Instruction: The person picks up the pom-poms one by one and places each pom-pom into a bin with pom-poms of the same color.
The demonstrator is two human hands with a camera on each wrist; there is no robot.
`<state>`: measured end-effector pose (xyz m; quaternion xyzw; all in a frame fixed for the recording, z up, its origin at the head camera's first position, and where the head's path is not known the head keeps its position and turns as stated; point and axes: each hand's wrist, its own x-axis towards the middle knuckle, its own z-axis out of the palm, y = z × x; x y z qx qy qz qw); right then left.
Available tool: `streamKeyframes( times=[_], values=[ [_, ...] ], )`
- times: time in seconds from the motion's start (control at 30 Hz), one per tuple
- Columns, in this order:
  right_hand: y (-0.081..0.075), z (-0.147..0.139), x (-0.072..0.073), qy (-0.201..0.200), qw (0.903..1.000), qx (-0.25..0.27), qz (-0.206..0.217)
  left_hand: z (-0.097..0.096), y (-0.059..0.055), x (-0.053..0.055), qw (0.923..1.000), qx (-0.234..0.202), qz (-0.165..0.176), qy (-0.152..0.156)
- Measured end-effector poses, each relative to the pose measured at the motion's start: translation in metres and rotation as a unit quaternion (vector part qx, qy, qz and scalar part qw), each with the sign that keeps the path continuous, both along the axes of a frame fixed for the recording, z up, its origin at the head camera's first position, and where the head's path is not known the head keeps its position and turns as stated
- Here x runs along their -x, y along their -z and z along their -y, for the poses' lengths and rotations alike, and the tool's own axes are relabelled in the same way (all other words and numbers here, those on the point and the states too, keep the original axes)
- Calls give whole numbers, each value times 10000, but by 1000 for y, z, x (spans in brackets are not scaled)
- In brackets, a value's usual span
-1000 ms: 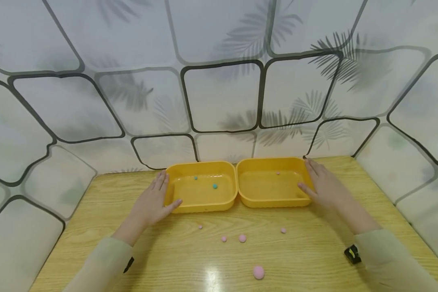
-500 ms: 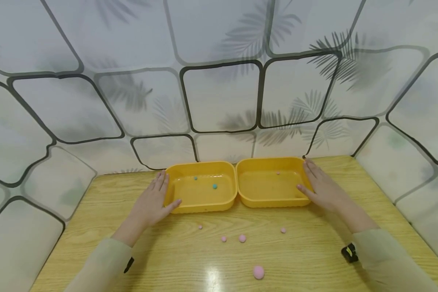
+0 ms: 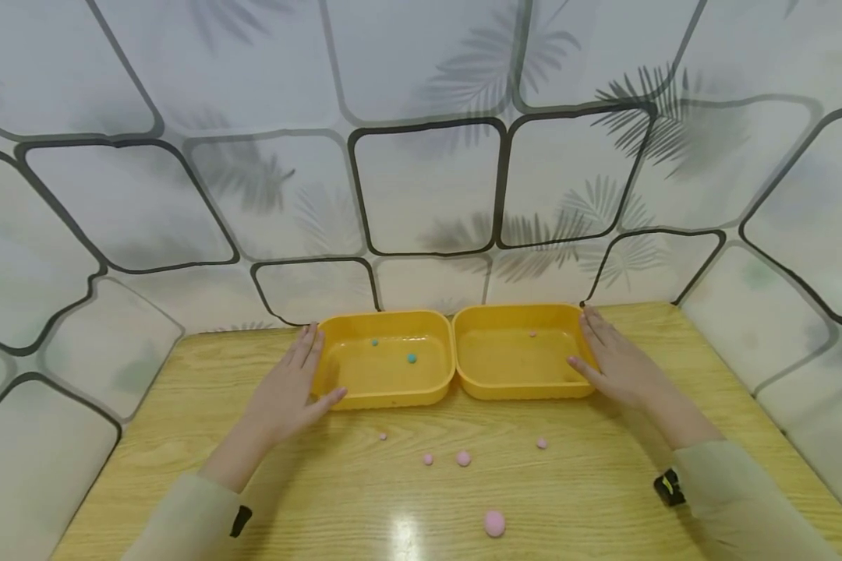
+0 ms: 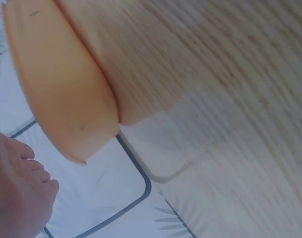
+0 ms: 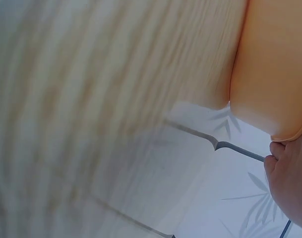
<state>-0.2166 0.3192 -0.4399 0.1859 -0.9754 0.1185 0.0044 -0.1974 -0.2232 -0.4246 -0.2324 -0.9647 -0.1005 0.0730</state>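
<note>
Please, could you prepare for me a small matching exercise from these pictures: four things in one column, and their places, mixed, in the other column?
Things
1. Left hand
2. Right hand
3. Larger blue-green ball
4. Largest pink ball

Places
A. On the table, in front of both trays
B. At the outer end of the right tray
C. Inside the left tray
D. At the outer end of the left tray

Right pairs: 1-D, 2-B, 3-C, 4-A
</note>
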Motion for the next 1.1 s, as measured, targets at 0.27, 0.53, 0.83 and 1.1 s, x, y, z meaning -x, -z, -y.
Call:
streamKeyframes(
  times=[0.27, 0.53, 0.83, 1.1],
  values=[
    [2, 0, -1, -47, 9999, 70, -74, -9, -10, -23, 9989, -337, -269, 161],
    [3, 0, 1, -35, 10000, 62, -67, -22, -4, -45, 9921, -1174, -383, 202],
    [1, 0, 0, -30, 10000, 16, -54, -32, 10, -59, 9606, -2546, -989, 518],
    [-3, 3, -2, 45, 10000, 34, 71, -39, 20, -61, 9259, -3441, -931, 1249]
  ],
)
